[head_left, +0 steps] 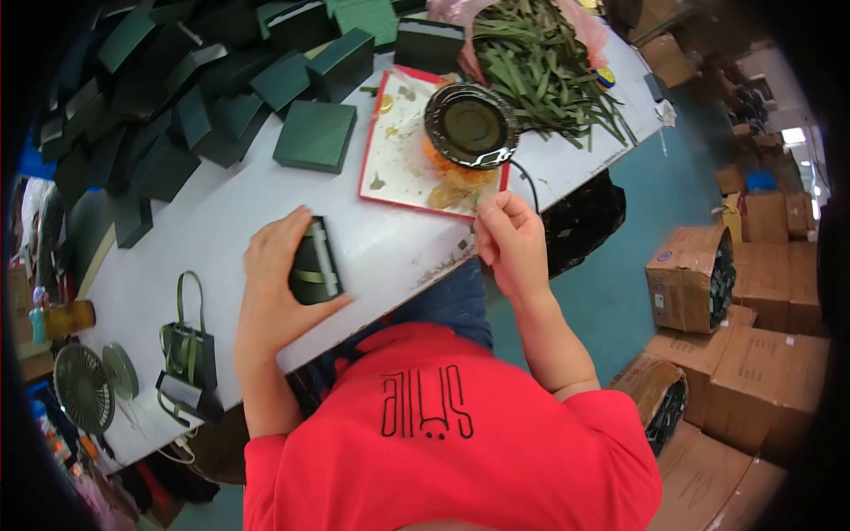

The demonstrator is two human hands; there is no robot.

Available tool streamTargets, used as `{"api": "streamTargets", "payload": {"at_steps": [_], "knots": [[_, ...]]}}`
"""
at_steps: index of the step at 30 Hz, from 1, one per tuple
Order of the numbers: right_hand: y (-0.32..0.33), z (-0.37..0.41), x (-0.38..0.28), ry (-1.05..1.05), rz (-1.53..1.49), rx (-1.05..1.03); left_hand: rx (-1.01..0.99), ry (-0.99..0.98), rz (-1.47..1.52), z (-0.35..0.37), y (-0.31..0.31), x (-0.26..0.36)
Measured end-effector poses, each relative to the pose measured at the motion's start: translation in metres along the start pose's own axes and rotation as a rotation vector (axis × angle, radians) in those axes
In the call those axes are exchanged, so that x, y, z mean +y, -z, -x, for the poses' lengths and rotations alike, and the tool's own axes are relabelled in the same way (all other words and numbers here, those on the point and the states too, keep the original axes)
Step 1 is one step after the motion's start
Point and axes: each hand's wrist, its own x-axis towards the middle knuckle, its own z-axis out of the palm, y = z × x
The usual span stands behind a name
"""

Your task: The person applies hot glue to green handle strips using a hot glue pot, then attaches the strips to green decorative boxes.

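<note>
My left hand [270, 279] is curved around a small dark green box [309, 262] standing on the table, thumb at its near edge and fingers at its far end. A light strip runs along the box's right side, and a green ribbon band crosses its inner part. My right hand [512, 239] is closed in a pinch at the near right corner of a red-rimmed white board [398, 146]. What the fingertips hold is too small to make out. On that board stands a round black pot [470, 124] with dark contents, an orange glow beneath it and amber stains around.
Many dark green boxes [208, 124] are heaped at the back left, one lidded box [315, 136] lying nearer. Cut green ribbons [540, 71] spill from a pink bag. Ribbon-handled boxes [188, 354] and a fan [85, 385] stand at left. Cartons [691, 279] fill the right floor.
</note>
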Motion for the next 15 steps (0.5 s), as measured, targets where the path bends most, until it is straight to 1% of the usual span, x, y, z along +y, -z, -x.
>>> {"api": "streamTargets", "payload": {"at_steps": [3, 6, 9, 15], "knots": [[-0.019, 0.019, -0.001, -0.134, 0.106, -0.192, -0.054, -0.078, 0.156, -0.006, 0.0, 0.011], [-0.033, 0.03, 0.005, -0.282, 0.19, -0.356, -0.109, -0.141, 0.191, -0.012, 0.0, 0.02], [-0.039, 0.032, 0.011, -0.376, 0.208, -0.427, -0.117, -0.159, 0.229, -0.014, -0.003, 0.024], [-0.048, 0.036, 0.01, -0.422, 0.233, -0.487, -0.125, -0.187, 0.229, -0.013, -0.006, 0.022]]}}
